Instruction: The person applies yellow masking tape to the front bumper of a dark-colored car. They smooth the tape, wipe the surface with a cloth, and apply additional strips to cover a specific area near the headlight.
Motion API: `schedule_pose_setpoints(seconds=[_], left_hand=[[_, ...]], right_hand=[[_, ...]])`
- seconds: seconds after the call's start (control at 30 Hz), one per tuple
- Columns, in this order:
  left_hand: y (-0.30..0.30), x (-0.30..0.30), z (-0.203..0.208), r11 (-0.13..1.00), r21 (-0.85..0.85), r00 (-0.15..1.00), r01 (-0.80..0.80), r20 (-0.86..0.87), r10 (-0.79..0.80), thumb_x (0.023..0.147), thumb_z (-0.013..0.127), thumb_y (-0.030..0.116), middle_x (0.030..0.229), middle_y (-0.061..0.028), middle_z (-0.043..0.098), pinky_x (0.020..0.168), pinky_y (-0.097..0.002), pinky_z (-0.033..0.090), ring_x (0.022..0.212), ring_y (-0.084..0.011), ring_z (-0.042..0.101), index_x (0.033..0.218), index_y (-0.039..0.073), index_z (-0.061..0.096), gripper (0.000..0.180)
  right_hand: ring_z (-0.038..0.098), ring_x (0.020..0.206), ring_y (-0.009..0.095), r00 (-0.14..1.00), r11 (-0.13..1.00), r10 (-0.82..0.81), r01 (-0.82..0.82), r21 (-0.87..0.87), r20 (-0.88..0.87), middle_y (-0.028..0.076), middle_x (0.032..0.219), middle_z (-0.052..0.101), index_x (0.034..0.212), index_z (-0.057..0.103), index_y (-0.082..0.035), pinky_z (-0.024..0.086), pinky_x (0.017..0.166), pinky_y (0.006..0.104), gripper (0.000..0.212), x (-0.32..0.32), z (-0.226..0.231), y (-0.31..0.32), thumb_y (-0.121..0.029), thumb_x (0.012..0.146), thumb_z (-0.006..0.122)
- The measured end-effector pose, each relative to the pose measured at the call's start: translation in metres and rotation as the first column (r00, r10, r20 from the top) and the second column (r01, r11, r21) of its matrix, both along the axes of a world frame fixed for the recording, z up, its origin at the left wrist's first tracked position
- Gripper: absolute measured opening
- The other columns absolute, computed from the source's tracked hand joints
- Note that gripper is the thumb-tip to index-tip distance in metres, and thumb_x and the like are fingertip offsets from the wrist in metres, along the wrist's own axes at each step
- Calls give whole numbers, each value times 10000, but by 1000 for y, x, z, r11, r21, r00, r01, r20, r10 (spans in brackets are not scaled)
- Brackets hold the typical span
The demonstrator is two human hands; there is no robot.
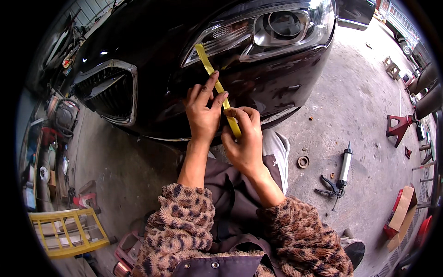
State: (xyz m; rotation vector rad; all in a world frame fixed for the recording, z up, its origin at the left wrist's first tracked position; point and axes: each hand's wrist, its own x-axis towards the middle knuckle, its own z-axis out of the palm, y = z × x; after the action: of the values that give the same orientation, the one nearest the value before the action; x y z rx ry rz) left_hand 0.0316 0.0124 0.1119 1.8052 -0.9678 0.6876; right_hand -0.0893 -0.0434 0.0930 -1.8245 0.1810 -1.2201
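Observation:
A strip of yellow masking tape (206,60) runs down from the lower edge of the car's headlight (282,25) across the dark, glossy bumper (270,85). My left hand (202,113) rests against the strip partway down. Its index finger is stretched onto the tape, the thumb stands apart beside it, and the other fingers are partly bent. Just below and to the right, my right hand (245,141) pinches the strip near its lower end between thumb and fingers. A short tail of tape shows past those fingers.
A chrome-edged grille (108,92) is at the left of the bumper. On the concrete floor to the right lie a caulking gun (342,171) and a brown ring (303,162). A red jack stand (398,129) stands farther right. A yellow rack (69,231) is at lower left.

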Motion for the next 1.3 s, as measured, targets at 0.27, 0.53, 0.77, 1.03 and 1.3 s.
schedule_pose_setpoints(seconds=[0.27, 0.53, 0.77, 1.03, 1.3], left_hand=[[3, 0, -3, 992, 125, 996, -28, 89, 17, 768, 813, 239, 803, -7, 480, 799, -393, 374, 788, -211, 489, 1436, 204, 537, 724], [4, 1, -11, 987, 145, 994, -65, 95, 52, 738, 833, 255, 914, -28, 516, 855, -452, 366, 874, -237, 496, 1550, 197, 346, 948], [5, -4, -20, 958, 232, 981, -171, 131, 144, 677, 871, 270, 1063, -84, 517, 867, -488, 366, 988, -300, 498, 1583, 180, 240, 1107], [1, -8, -27, 950, 207, 967, -233, 153, 204, 674, 864, 272, 1025, -62, 511, 863, -469, 361, 965, -283, 486, 1561, 128, 284, 1070], [13, -2, -31, 937, 196, 949, -290, 188, 254, 708, 842, 265, 1162, -157, 516, 902, -542, 371, 1060, -372, 498, 1576, 155, 248, 1058]], right_hand=[[678, 745, 430, 945, 965, 35, 53, 257, -324, 220, 822, 701, 1191, 571, -14, 522, 634, 487, 287, 3, 3, 0, -186, 961, 584], [696, 900, 402, 833, 893, 145, 121, 433, -533, 234, 917, 713, 1104, 665, -2, 533, 805, 463, 339, 23, -31, -22, -295, 944, 603], [577, 557, 80, 920, 743, 258, 8, 669, -297, 39, 704, 661, 969, 696, 51, 416, 463, 259, 252, 31, -39, -24, -199, 941, 687], [503, 535, 68, 976, 457, 219, -106, 883, 3, 24, 676, 628, 900, 719, 59, 363, 474, 240, 235, 42, -51, -15, -174, 900, 682], [483, 467, 175, 906, -4, 408, 122, 992, -110, 23, 609, 518, 838, 608, -101, 376, 431, 341, 203, 39, -96, 3, -296, 892, 622]])
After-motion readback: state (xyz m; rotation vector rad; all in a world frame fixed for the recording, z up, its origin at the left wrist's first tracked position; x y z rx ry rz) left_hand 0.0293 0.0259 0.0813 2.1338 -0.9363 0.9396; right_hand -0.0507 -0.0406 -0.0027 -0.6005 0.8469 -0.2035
